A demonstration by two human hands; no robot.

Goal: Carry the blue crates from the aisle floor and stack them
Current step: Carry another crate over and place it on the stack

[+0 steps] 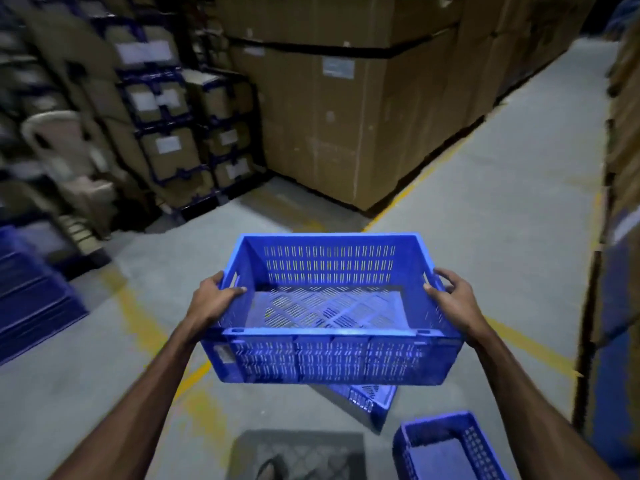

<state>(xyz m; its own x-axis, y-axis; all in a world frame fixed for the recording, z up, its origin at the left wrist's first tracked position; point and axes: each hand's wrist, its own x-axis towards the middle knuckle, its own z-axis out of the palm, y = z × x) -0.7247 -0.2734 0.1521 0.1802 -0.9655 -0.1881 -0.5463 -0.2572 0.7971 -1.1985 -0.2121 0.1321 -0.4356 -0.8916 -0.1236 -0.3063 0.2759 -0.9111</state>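
I hold an empty blue slotted crate (329, 355) level in the air in front of me. My left hand (214, 296) grips its left rim, thumb inside the wall and fingers through the handle slot. My right hand (453, 296) grips the right rim the same way. Below the held crate a second blue crate (367, 400) lies tilted on the floor, mostly hidden. A third blue crate (446, 448) sits on the floor at the bottom right. A stack of blue crates (31, 292) stands at the left edge.
Tall cardboard boxes (346, 126) wall the aisle ahead, and more line the right edge. Shelving with labelled cartons (166, 143) and a plastic chair (65, 150) stand to the left. Yellow floor lines (138, 317) cross the grey concrete. A grey crate (311, 448) with my sandalled foot sits below.
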